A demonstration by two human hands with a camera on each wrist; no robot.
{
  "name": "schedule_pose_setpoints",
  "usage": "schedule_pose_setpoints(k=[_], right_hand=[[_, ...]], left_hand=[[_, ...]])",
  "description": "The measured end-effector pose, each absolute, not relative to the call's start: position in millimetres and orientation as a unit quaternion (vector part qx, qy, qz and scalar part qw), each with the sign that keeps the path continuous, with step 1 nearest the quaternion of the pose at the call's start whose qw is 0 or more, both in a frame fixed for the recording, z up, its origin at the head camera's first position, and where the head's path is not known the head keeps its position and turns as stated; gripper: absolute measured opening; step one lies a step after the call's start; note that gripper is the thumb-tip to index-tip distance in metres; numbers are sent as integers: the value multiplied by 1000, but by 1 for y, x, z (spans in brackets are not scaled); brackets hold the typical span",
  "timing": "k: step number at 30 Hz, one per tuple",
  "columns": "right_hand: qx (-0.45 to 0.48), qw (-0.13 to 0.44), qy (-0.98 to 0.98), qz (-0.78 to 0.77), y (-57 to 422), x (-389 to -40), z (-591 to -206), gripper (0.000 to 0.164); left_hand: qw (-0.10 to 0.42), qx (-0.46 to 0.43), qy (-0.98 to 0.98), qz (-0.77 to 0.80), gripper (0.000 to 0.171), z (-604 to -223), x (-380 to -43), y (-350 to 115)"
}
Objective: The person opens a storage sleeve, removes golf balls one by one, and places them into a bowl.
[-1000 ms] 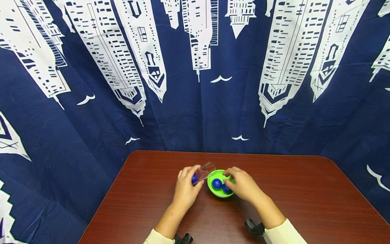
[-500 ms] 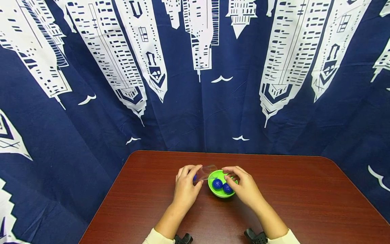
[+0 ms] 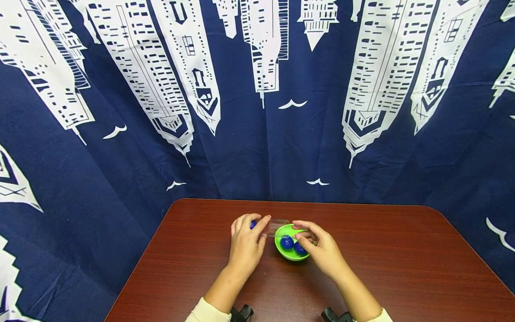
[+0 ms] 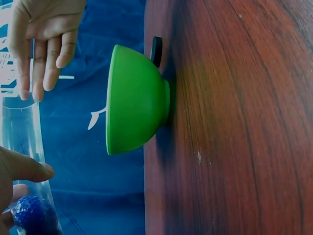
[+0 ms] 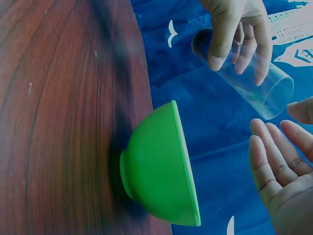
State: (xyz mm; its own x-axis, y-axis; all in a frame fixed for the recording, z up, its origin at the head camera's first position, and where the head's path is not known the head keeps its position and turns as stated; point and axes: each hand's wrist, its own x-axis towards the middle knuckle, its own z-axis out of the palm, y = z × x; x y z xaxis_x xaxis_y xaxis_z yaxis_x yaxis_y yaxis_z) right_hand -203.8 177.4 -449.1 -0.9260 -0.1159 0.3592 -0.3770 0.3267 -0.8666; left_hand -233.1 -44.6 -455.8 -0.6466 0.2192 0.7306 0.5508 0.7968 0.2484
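Note:
My left hand grips a clear plastic tumbler, held on its side with its mouth toward the right. Inside its left end sits a blue ball, partly hidden by the fingers. The tumbler's mouth reaches over the rim of a green bowl. Two more blue balls lie in that bowl, a left one and a right one partly behind my fingers. My right hand hovers over the bowl's right side, fingers loosely bent around nothing, fingertips right by the tumbler's mouth in the right wrist view.
The bowl stands on a reddish-brown wooden table. Behind the table hangs a dark blue cloth printed with white buildings and birds. A small black object shows past the bowl in the left wrist view.
The tumbler has turned from slanting upward to nearly level, its mouth now over the bowl. My right hand has lifted slightly off the balls. The two balls stay in the bowl.

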Motion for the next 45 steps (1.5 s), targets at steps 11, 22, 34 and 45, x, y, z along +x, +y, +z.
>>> schedule_pose_setpoints(k=[11, 22, 34, 45], right_hand=[[165, 79, -768, 614, 173, -200, -451, 42], [156, 58, -751, 639, 170, -198, -455, 49], [150, 65, -749, 642, 168, -199, -459, 48], [144, 68, -746, 646, 169, -199, -459, 44]], left_hand=[[379, -232, -877, -180, 62, -452, -233, -44], [389, -240, -874, -166, 62, -449, -232, -44], [373, -238, -884, -152, 62, -447, -229, -43], [383, -239, -878, -160, 62, -447, -229, -42]])
